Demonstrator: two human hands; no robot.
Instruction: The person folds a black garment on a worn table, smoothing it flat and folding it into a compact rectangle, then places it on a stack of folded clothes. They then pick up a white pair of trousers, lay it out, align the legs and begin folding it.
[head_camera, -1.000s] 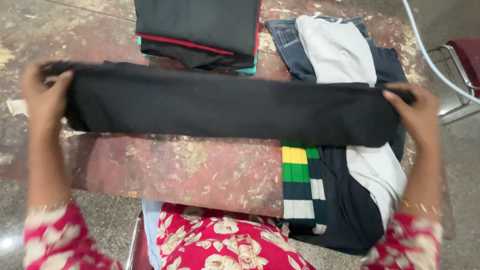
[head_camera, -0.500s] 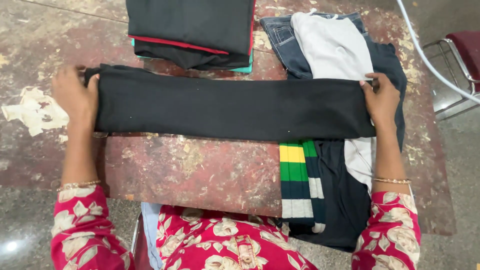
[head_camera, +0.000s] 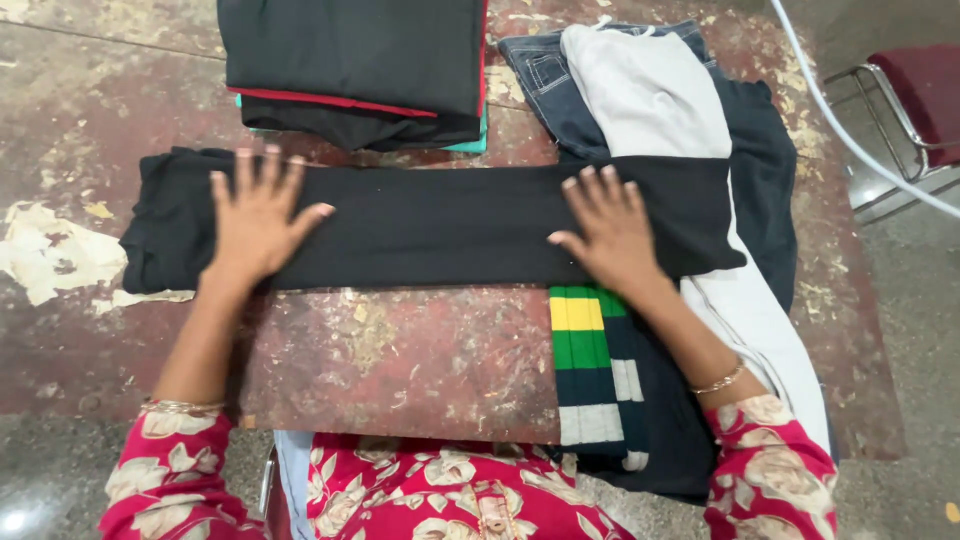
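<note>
From the head camera, looking down: my left hand (head_camera: 258, 218) lies flat on the folded black garment (head_camera: 430, 225), fingers spread wide and straight, palm pressed down on the cloth near its left end. My right hand (head_camera: 608, 230) lies flat in the same way toward the right end, fingers stretched out and slightly fanned, thumb pointing inward. Neither hand grips anything; both simply press on the fabric.

The black garment is folded into a long band that runs across the worn red table (head_camera: 400, 350), left to right. Its left end rests on the bare tabletop, beside a patch of peeled pale paint (head_camera: 50, 255). Its right end lies over a pile of unfolded clothes: a grey-white garment (head_camera: 650, 95) on top of blue jeans (head_camera: 545, 80), a dark navy piece (head_camera: 765, 170), and a piece with yellow, green and white stripes (head_camera: 585, 365) that hangs over the near table edge just below my right hand.

Beyond the band, near the far edge, sits a stack of folded dark clothes (head_camera: 360, 65) with a red trim line and a teal layer at the bottom, close to the black garment.

My sleeves (head_camera: 170, 470) are red with a pale floral print, with thin bangles at both wrists. At the upper right stands a chair with a metal frame (head_camera: 915, 95), and a pale cable (head_camera: 850, 140) crosses in front of it.
</note>
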